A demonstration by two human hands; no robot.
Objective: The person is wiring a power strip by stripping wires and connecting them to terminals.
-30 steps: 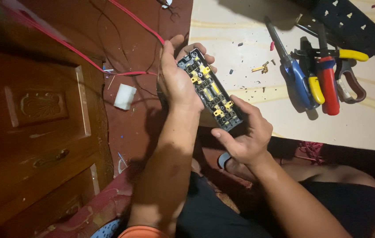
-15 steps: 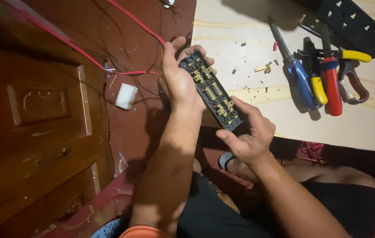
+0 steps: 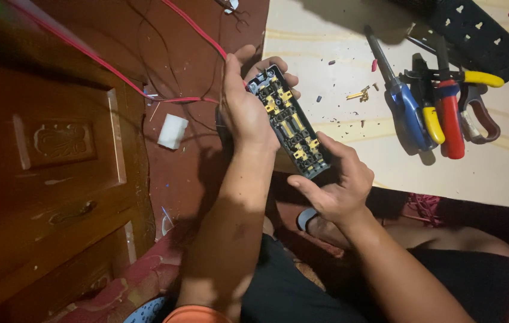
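Note:
My left hand (image 3: 247, 106) grips the far end of an opened black power strip base (image 3: 290, 125), whose inside shows several brass contacts. My right hand (image 3: 332, 185) holds its near end, thumb and fingers around the lower edge. The strip is tilted, running from upper left to lower right, above the edge of a pale wooden board (image 3: 350, 72). Red wires (image 3: 182, 98) lead from the strip's far end across the reddish floor.
On the board lie a blue-handled screwdriver (image 3: 401, 98), yellow and red handled tools (image 3: 449, 113), pliers (image 3: 482, 116), small brass parts (image 3: 359, 94) and the black strip cover (image 3: 476, 36). A white block (image 3: 172, 131) lies on the floor. A carved wooden door (image 3: 51, 155) stands left.
The strip has turned slightly in my hands and my right thumb has shifted along its near end. The tools have not moved.

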